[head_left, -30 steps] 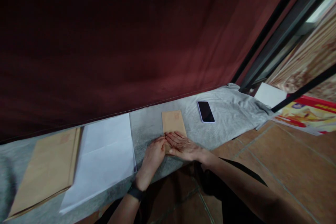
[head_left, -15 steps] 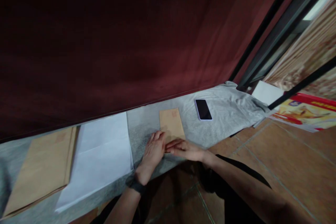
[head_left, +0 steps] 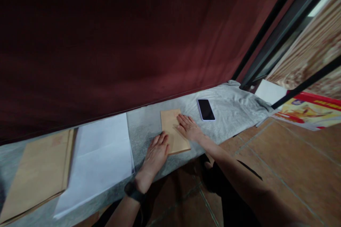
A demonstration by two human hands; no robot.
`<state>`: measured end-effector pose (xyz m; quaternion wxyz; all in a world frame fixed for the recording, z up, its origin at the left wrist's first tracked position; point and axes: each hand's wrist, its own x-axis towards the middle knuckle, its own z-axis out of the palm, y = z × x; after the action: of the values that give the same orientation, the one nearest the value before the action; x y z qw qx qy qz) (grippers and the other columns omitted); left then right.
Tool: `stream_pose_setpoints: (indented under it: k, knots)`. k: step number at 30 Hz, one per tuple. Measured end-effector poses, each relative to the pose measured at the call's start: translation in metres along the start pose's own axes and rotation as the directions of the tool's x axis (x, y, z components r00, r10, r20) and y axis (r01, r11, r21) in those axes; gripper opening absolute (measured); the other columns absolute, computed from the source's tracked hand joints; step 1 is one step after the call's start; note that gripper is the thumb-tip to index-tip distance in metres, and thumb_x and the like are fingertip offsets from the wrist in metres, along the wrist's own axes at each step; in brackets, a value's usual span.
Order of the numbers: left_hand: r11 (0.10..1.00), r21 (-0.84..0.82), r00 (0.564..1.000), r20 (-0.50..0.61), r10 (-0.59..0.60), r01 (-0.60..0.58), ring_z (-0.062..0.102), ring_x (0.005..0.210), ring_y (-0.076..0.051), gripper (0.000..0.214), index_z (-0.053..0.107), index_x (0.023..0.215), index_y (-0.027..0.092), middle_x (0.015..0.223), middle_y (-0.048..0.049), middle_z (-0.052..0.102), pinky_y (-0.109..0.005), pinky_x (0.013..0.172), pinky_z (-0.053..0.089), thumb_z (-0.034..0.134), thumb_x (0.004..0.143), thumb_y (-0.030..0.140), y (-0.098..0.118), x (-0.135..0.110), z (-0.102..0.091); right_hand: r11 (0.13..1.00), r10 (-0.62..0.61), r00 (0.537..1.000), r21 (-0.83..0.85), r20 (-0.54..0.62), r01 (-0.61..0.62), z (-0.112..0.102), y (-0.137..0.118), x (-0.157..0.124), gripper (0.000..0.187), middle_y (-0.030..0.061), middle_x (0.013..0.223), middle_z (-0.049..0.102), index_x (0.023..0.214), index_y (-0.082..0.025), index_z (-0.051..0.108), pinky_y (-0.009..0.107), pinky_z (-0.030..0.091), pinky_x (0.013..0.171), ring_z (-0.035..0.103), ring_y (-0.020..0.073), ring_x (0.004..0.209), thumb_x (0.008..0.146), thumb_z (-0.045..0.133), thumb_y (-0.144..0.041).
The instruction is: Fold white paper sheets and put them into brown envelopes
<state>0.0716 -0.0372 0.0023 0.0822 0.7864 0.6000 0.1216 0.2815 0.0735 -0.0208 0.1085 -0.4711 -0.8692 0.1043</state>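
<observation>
A small brown envelope (head_left: 174,138) lies flat on the grey cloth (head_left: 145,127) in the middle of the head view. My right hand (head_left: 188,127) rests flat on its upper right part, fingers stretched out and covering some faint red print. Along the envelope's left edge lies my left hand (head_left: 157,149), its fingers extended and the fingertips touching the paper; a dark watch (head_left: 134,192) is on that wrist. Neither hand grips anything. To the right of the envelope is a phone (head_left: 206,110) with a dark screen and a pale purple edge.
Left of my hands lie white paper sheets (head_left: 99,159) and a stack of larger brown envelopes (head_left: 39,170). A dark red panel (head_left: 133,42) stands behind the cloth. At right are black metal bars (head_left: 306,81), a colourful printed box (head_left: 311,111) and the tiled floor (head_left: 282,159).
My right hand has moved up and right, from the envelope's near edge to its upper right part. The envelope's near edge now shows. My left hand has stayed nearly in place.
</observation>
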Motion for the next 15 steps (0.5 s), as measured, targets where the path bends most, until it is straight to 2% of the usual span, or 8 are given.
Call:
stream_pose_setpoints:
  k: [3, 8, 15]
  knots:
    - [0.999, -0.044, 1.0, -0.003, 0.015, -0.015, 0.049, 0.135, -0.027, 0.041, 0.058, 0.135, 0.016, 0.147, -0.0115, 0.055, -0.045, 0.114, 0.04, 0.044, 0.096, 0.022, -0.001, -0.001, -0.002, 1.0, -0.003, 1.0, -0.008, -0.004, 0.003, 0.001, -0.003, 0.0, 0.063, 0.0131, 0.163, 0.028, 0.159, -0.015, 0.025, 0.053, 0.017, 0.124, 0.022, 0.0272, 0.152, 0.105, 0.026, -0.049]
    - [0.997, -0.078, 1.0, 0.028, -0.001, 0.003, 0.048, 0.136, -0.025, 0.042, 0.057, 0.136, 0.015, 0.148, -0.0119, 0.053, -0.042, 0.115, 0.038, 0.047, 0.095, 0.019, 0.0, -0.001, -0.006, 0.994, -0.111, 0.994, 0.002, 0.017, 0.111, 0.003, -0.008, -0.016, 0.066, 0.0154, 0.164, 0.025, 0.159, -0.014, 0.024, 0.05, 0.016, 0.125, 0.02, 0.0256, 0.153, 0.105, 0.025, -0.052]
    - [0.994, -0.111, 1.0, 0.015, 0.0, 0.002, 0.048, 0.135, -0.024, 0.043, 0.056, 0.137, 0.017, 0.148, -0.011, 0.054, -0.042, 0.114, 0.04, 0.049, 0.094, 0.019, 0.0, -0.003, -0.008, 0.982, -0.183, 0.978, 0.068, 0.104, 0.177, -0.007, -0.02, -0.041, 0.071, 0.0158, 0.165, 0.021, 0.159, -0.012, 0.022, 0.047, 0.017, 0.126, 0.017, 0.0242, 0.154, 0.104, 0.025, -0.058]
